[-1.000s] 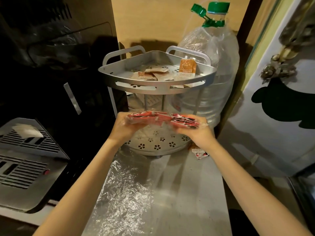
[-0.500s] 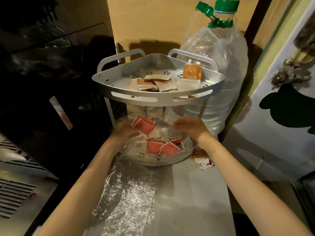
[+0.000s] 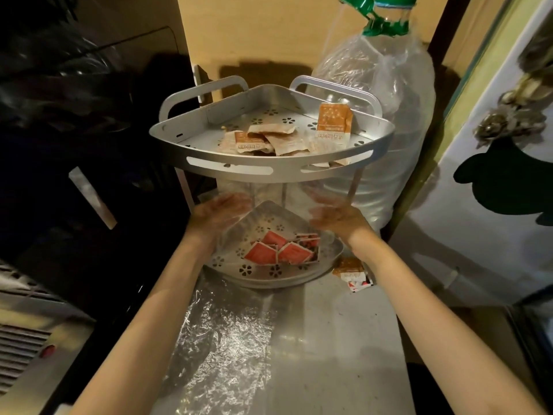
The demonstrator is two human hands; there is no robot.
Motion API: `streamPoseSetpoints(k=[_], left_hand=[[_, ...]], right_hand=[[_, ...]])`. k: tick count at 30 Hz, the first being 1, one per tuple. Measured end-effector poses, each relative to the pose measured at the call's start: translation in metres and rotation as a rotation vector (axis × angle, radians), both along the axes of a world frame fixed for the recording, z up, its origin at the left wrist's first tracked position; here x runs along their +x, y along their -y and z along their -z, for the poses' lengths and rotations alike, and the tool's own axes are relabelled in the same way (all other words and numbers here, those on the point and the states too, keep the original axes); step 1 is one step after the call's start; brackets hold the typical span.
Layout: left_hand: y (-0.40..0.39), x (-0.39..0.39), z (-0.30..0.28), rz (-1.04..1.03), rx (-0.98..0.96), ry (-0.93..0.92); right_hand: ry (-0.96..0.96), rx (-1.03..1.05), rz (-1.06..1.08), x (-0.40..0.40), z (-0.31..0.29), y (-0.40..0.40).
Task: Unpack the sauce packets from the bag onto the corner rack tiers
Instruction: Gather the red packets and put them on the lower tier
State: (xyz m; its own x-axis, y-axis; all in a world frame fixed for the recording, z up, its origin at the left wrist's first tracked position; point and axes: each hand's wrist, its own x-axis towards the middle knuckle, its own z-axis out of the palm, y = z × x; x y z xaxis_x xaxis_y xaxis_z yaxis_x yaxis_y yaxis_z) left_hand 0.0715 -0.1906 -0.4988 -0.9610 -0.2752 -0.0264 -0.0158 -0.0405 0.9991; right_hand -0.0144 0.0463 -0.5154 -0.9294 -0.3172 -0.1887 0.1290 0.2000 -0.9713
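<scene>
A silver two-tier corner rack stands at the back of the counter. Its upper tier (image 3: pixel 269 170) holds several orange-and-white sauce packets (image 3: pixel 263 139), one of which (image 3: pixel 333 122) leans upright at the right. On the lower tier (image 3: pixel 263 281) lie several red sauce packets (image 3: pixel 278 251) in a loose pile. My left hand (image 3: pixel 218 211) and my right hand (image 3: pixel 338 215) are just under the upper tier, above the red packets. They hold a clear plastic bag (image 3: pixel 270 196) stretched between them; no packets show in it.
Two stray packets (image 3: pixel 353 274) lie on the steel counter right of the rack. A big plastic-wrapped water bottle (image 3: pixel 389 121) stands behind it. Crinkled clear film (image 3: pixel 221 339) covers the counter's near left. A dark appliance (image 3: pixel 74 145) is at left, a white door (image 3: pixel 493 235) at right.
A second ago both hands held the bag full of red packets in front of the rack. The packets have dropped onto the lower tier, and the hands have lifted the emptied bag.
</scene>
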Motion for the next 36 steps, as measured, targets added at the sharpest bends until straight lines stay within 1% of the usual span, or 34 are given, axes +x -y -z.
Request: streamPoseSetpoints(k=[1, 3, 5, 7, 9, 10, 13, 15, 17, 18, 20, 21, 23, 26, 28, 31, 34, 36], left_hand=[[0.000, 0.001, 0.001, -0.012, 0.005, -0.007], [0.002, 0.002, 0.005, -0.038, -0.008, -0.011], [0.005, 0.002, 0.012, -0.081, -0.072, -0.008], [0.009, 0.006, 0.025, -0.120, -0.183, 0.018], [0.012, 0.012, 0.044, -0.101, -0.305, 0.091], [0.014, 0.014, 0.053, -0.080, -0.336, 0.133], [0.013, 0.022, 0.062, -0.131, -0.291, 0.188], [0.011, 0.021, 0.056, -0.201, -0.340, 0.134], [0.008, 0.019, 0.048, -0.273, -0.356, 0.054], [0.006, 0.018, 0.044, -0.317, -0.356, 0.027], [0.005, 0.017, 0.041, -0.383, -0.313, -0.004], [0.004, 0.018, 0.039, -0.411, -0.302, -0.009], [0.002, 0.019, 0.037, -0.461, -0.258, -0.010], [-0.001, 0.022, 0.030, -0.482, -0.188, -0.061], [-0.002, 0.023, 0.026, -0.476, -0.198, -0.106], [-0.005, 0.025, 0.021, -0.493, -0.197, -0.142], [-0.009, 0.027, 0.013, -0.492, -0.216, -0.180], [-0.011, 0.031, 0.008, -0.476, -0.237, -0.217]], right_hand=[[-0.017, 0.141, -0.063, 0.002, 0.003, -0.003], [0.002, 0.217, -0.089, 0.009, 0.012, -0.006], [0.018, 0.187, -0.065, 0.015, 0.021, -0.005], [0.001, 0.158, 0.013, 0.018, 0.024, -0.003], [-0.003, 0.152, 0.071, 0.017, 0.027, -0.001], [0.002, 0.156, 0.090, 0.018, 0.028, 0.001], [-0.011, 0.153, 0.123, 0.021, 0.025, 0.007], [-0.004, 0.086, 0.184, 0.021, 0.021, 0.012], [0.041, -0.063, 0.250, 0.021, 0.015, 0.015], [0.032, -0.095, 0.256, 0.022, 0.011, 0.017], [-0.009, -0.024, 0.207, 0.022, 0.008, 0.021], [0.002, -0.014, 0.195, 0.023, 0.006, 0.022], [0.041, -0.069, 0.229, 0.023, 0.002, 0.023], [0.082, -0.170, 0.254, 0.022, -0.003, 0.022], [0.083, -0.209, 0.249, 0.022, -0.005, 0.022], [0.071, -0.196, 0.261, 0.023, -0.005, 0.021], [0.098, -0.272, 0.273, 0.023, -0.011, 0.023], [0.130, -0.372, 0.297, 0.026, -0.016, 0.021]])
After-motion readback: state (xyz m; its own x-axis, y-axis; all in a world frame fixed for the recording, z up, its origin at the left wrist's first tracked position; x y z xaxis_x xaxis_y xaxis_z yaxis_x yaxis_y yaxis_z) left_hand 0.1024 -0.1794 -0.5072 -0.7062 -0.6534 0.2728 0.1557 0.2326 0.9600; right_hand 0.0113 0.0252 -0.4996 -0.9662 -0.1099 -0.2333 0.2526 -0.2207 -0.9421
